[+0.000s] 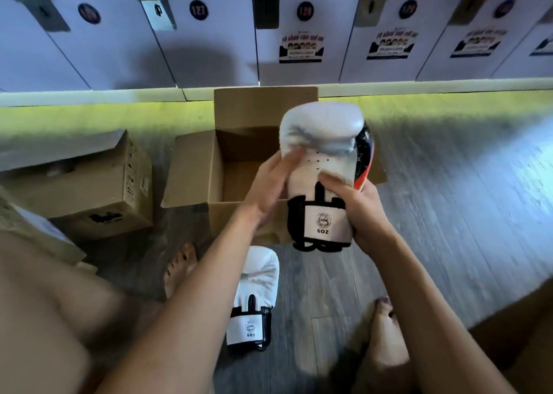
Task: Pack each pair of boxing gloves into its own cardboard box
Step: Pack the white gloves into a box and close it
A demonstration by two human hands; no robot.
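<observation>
A white boxing glove (321,142) with a black-trimmed cuff marked 6OZ is held upright above the near edge of an open cardboard box (209,172). My right hand (359,211) grips it at the wrist from the right. My left hand (269,184) presses flat against its left side with straight fingers. A dark and orange panel shows on the glove's far right side. The matching white glove (254,300) lies on the floor between my feet, cuff toward me. The inside of the open box looks bare where visible.
A second cardboard box (98,190), flaps partly closed, stands on the left, with another box corner (33,229) nearer me. Numbered white lockers (209,40) line the wall behind. Grey plank floor (449,199) spreads to the right. My bare feet and knees frame the lower view.
</observation>
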